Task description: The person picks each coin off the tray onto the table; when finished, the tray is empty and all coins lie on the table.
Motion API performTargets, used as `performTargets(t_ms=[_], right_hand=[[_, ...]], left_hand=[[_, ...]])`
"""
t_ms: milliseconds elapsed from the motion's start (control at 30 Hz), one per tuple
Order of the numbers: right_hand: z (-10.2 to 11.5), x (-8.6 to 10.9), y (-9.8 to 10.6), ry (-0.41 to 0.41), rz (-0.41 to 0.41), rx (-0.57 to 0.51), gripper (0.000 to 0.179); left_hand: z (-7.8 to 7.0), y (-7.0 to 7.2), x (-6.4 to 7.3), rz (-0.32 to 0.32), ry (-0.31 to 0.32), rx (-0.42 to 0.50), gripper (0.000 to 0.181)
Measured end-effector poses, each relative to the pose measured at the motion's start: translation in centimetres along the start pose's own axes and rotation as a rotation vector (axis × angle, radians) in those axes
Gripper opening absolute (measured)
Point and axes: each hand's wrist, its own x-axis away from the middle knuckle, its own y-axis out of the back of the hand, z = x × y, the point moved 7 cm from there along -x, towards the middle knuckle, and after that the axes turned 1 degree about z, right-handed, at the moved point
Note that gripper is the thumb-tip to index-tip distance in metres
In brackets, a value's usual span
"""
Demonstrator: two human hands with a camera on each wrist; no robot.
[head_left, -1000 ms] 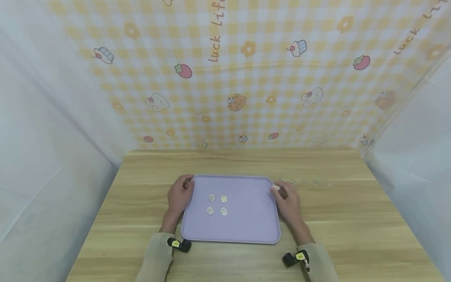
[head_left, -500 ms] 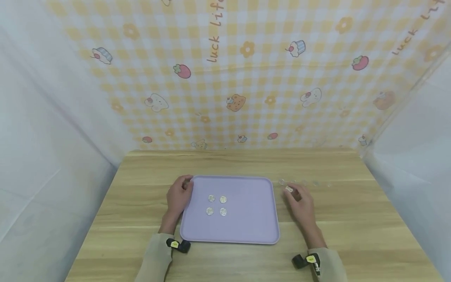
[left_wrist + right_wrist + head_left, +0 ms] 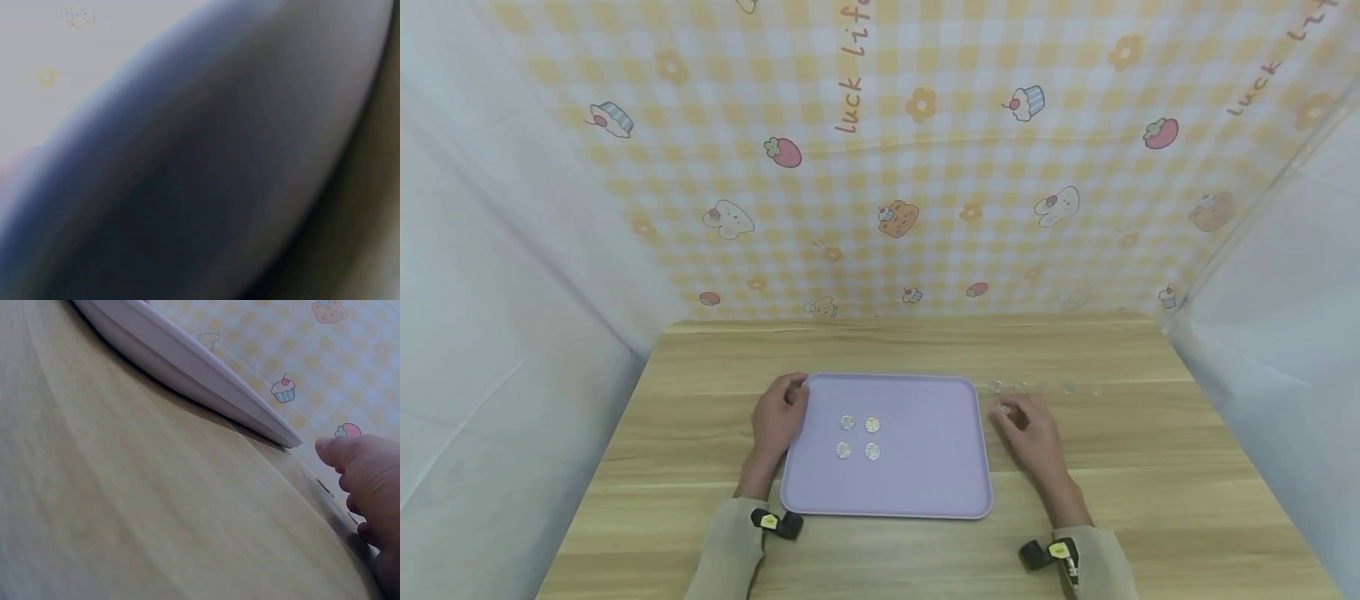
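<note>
Right hand (image 3: 1036,435) pinches a small, pale, round disc (image 3: 1004,409); slackening could drop it; left hand (image 3: 774,422), grip unclear.

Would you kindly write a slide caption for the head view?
Left hand holding a lilac tray with four discs, right hand with another disc, near clear pieces on a wooden table.

Tray (image 3: 925,467): plain lavender. Table (image 3: 1150,483): light-brown wood grain. Far backdrop (image 3: 850,183): yellow-and-white gingham. Left wall (image 3: 512,275): white. Right sleeve (image 3: 1101,565): beige.
</note>
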Motion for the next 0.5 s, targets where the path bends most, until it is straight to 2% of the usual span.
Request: performTargets(t_ms=[200, 500], right_hand=[[-0.2, 0.0, -0.4, -0.007, 0.059, 0.032, 0.019], [0.0, 0.0, -1.1, -0.005, 0.153, 0.143, 0.029]], left_hand=[[-0.1, 0.0, 0.0, 0.003, 0.001, -0.005, 0.023], [0.1, -0.1, -0.1, -0.003, 0.003, -0.004, 0.023]])
